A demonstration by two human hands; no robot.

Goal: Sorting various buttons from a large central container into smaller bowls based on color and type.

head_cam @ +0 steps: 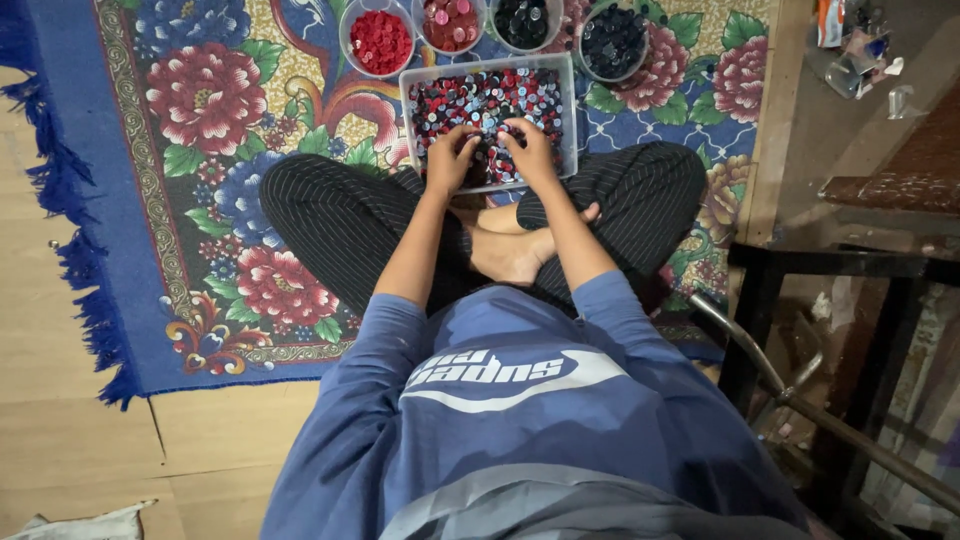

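Sitting cross-legged on a flowery blue rug (200, 120), the person has both hands down in a clear rectangular tray (572, 110) that's packed with mixed buttons (500, 95) in red, black, pale blue and pink. The tray sits right in front of the knees, long side running left to right, so the buttons are directly under and just ahead of both sets of fingers. Left hand (450, 160) and right hand (530, 150) are close together in the near half of the tray, about equally far in, so neither is clearly nearer. Fingers are curled down into the pile; honestly can't tell if either hand is pinching a button or just raking through.

Past the far edge of the tray there's a row of round tubs: one of red buttons (380, 40), one of pinkish-red (450, 20), one of black (522, 20), and one of dark navy-ish ones (612, 42) off to the right.
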